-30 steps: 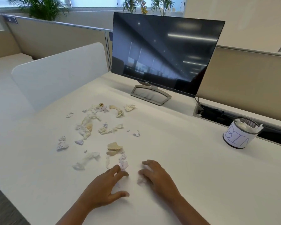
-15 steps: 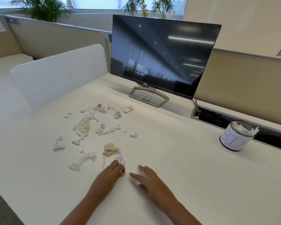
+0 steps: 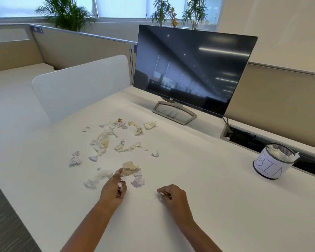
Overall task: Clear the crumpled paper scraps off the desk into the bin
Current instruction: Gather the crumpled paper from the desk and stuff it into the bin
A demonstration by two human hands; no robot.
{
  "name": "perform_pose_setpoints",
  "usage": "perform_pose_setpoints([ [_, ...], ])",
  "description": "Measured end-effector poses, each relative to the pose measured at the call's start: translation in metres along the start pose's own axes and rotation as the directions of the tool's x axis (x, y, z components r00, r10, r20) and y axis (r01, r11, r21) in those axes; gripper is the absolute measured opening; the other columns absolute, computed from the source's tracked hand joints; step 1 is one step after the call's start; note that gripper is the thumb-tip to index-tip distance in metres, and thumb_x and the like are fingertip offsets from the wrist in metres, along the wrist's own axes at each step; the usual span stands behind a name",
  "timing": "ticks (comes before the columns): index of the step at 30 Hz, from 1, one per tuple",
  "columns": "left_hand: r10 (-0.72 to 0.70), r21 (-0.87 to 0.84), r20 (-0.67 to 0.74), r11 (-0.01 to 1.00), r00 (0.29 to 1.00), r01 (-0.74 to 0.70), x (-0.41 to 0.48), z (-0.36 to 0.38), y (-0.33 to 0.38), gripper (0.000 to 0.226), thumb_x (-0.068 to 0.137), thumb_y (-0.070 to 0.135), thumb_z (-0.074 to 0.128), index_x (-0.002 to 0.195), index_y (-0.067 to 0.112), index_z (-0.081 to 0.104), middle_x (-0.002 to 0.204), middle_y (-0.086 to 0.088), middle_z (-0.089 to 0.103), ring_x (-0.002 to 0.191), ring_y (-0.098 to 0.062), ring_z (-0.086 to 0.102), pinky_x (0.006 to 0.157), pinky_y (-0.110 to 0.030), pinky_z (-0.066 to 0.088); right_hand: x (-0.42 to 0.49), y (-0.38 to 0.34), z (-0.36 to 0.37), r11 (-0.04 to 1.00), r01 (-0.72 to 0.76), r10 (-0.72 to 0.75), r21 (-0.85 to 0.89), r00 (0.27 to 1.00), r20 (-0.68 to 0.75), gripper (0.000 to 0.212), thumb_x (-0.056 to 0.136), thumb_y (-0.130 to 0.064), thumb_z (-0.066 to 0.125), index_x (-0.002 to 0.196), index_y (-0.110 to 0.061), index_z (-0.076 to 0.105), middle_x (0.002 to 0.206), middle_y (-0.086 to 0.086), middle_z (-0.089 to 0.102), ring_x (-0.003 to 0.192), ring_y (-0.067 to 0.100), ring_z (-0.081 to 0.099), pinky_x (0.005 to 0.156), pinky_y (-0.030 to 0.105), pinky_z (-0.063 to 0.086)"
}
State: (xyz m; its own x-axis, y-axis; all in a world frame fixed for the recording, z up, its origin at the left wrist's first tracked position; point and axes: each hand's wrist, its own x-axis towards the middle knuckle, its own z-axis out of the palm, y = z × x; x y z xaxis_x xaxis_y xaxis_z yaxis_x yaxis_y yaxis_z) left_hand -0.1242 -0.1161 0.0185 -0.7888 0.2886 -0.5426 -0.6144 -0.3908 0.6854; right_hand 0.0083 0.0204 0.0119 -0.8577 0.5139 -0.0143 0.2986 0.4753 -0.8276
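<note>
Head view only. Left hand (image 3: 115,190) sits low centre with its fingers curled round a small pinkish scrap (image 3: 120,185). Its thumb tip is just beside the tan piece (image 3: 128,168) at the near edge of the litter. Right hand (image 3: 171,195), at 3 o'clock of the left and apart from it, is curled round a small white scrap (image 3: 160,195). Most of the paper scraps (image 3: 105,140) lie loose on the tabletop (image 3: 198,179), spreading from 10 to 12 o'clock of the hands towards the monitor (image 3: 193,70). Bin (image 3: 270,166) stands at 2 o'clock, well apart, near the cable slot, with white paper already poking above its rim.

Risks, as I judge them:
- Each hand holds one tiny, light piece, so a loose grip on the carry could drop it short of the bin.
- The bin looks nearly full, so new scraps may sit on top and roll off, or fall into the slot behind it.
- Grabbing more with hands already full could scatter the pile or flick pieces off the left edge.
</note>
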Motion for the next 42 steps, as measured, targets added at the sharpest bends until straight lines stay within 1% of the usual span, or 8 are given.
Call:
perform_pose_setpoints([
  [6, -0.099, -0.358, 0.121, 0.924, 0.988, 0.136, 0.008, 0.012, 0.014, 0.048, 0.101, 0.034, 0.025, 0.076, 0.011, 0.059, 0.035, 0.001, 0.046, 0.023, -0.007, 0.034, 0.029, -0.01, 0.025, 0.027, -0.005, 0.009, 0.977, -0.152, 0.157, 0.153, 0.987, -0.021, 0.022, 0.088, 0.002, 0.052, 0.1, -0.002, 0.07, 0.102, 0.013, 0.071, 0.077, 0.013, 0.058, 0.058, 0.002, 0.044],
  [9, -0.176, -0.361, 0.184, 0.903, 0.967, 0.233, 0.019, 0.016, 0.021, 0.055, 0.101, 0.041, 0.014, 0.084, 0.01, 0.057, 0.037, -0.001, 0.05, 0.027, -0.007, 0.041, 0.031, -0.01, 0.028, 0.039, -0.016, 0.019, 0.976, -0.167, 0.175, 0.137, 0.984, -0.046, 0.025, 0.093, -0.006, 0.047, 0.113, -0.006, 0.063, 0.114, 0.01, 0.066, 0.093, 0.015, 0.06, 0.074, 0.011, 0.046],
  [15, -0.073, 0.068, 0.173, 0.996, 0.982, 0.062, 0.034, 0.014, 0.048, 0.027, 0.099, 0.023, 0.037, 0.086, 0.009, 0.056, 0.064, -0.006, 0.056, 0.042, -0.012, 0.051, 0.038, -0.012, 0.041, 0.055, -0.035, 0.051, 0.994, -0.022, 0.037, -0.107, 0.989, 0.142, 0.054, 0.092, -0.023, 0.053, 0.141, -0.014, 0.032, 0.151, 0.006, 0.027, 0.14, 0.018, 0.024, 0.111, 0.021, 0.02],
  [17, 0.112, 0.509, 0.145, 0.844, 0.983, -0.171, 0.04, 0.009, 0.053, 0.017, 0.097, 0.016, 0.044, 0.095, 0.01, 0.06, 0.079, -0.007, 0.054, 0.057, -0.015, 0.046, 0.05, -0.02, 0.041, 0.057, -0.035, 0.06, 0.962, 0.06, 0.007, -0.265, 0.969, 0.247, 0.061, 0.094, -0.028, 0.048, 0.146, -0.018, 0.019, 0.157, 0.005, 0.008, 0.146, 0.02, 0.004, 0.117, 0.026, 0.008],
  [19, 0.285, 0.797, 0.3, 0.45, 0.91, -0.404, 0.047, -0.001, 0.054, 0.017, 0.096, 0.017, 0.046, 0.102, 0.013, 0.061, 0.095, -0.006, 0.057, 0.073, -0.016, 0.049, 0.068, -0.025, 0.04, 0.057, -0.03, 0.066, 0.893, 0.179, -0.048, -0.413, 0.95, 0.307, 0.056, 0.098, -0.024, 0.039, 0.147, -0.021, 0.014, 0.158, 0.006, -0.003, 0.147, 0.024, -0.007, 0.118, 0.031, 0.003],
  [24, 0.174, 0.641, 0.726, -0.521, 0.665, -0.564, 0.053, -0.018, 0.039, 0.039, 0.096, 0.04, 0.036, 0.13, 0.023, 0.046, 0.118, -0.004, 0.049, 0.103, -0.017, 0.06, 0.076, -0.026, 0.051, 0.056, -0.023, 0.063, 0.889, 0.218, -0.086, -0.403, 0.944, 0.319, 0.05, 0.101, -0.011, 0.026, 0.146, -0.032, 0.018, 0.159, -0.003, -0.003, 0.147, 0.019, -0.005, 0.117, 0.035, 0.019],
  [30, 0.149, 0.38, 0.898, -0.736, 0.415, -0.56, 0.059, -0.016, 0.032, 0.088, 0.074, 0.077, 0.017, 0.109, 0.016, 0.069, 0.079, 0.0, 0.068, 0.053, -0.004, 0.06, 0.039, -0.009, 0.042, 0.062, -0.019, 0.055, 0.835, 0.28, -0.229, -0.474, 0.96, 0.163, 0.04, 0.096, -0.019, 0.04, 0.136, -0.02, 0.041, 0.143, -0.002, 0.041, 0.135, 0.011, 0.036, 0.098, 0.025, 0.046],
  [42, -0.061, 0.229, 0.919, -0.722, 0.39, -0.652, 0.083, 0.023, 0.044, 0.073, 0.052, 0.072, 0.071, 0.112, 0.03, 0.068, 0.073, -0.001, 0.067, 0.05, -0.004, 0.058, 0.033, -0.012, 0.042, 0.109, -0.022, 0.032, 0.966, 0.054, -0.073, -0.252, 0.995, -0.067, 0.021, 0.09, -0.006, 0.054, 0.107, -0.008, 0.067, 0.108, 0.009, 0.066, 0.102, 0.02, 0.058, 0.084, 0.013, 0.037],
])
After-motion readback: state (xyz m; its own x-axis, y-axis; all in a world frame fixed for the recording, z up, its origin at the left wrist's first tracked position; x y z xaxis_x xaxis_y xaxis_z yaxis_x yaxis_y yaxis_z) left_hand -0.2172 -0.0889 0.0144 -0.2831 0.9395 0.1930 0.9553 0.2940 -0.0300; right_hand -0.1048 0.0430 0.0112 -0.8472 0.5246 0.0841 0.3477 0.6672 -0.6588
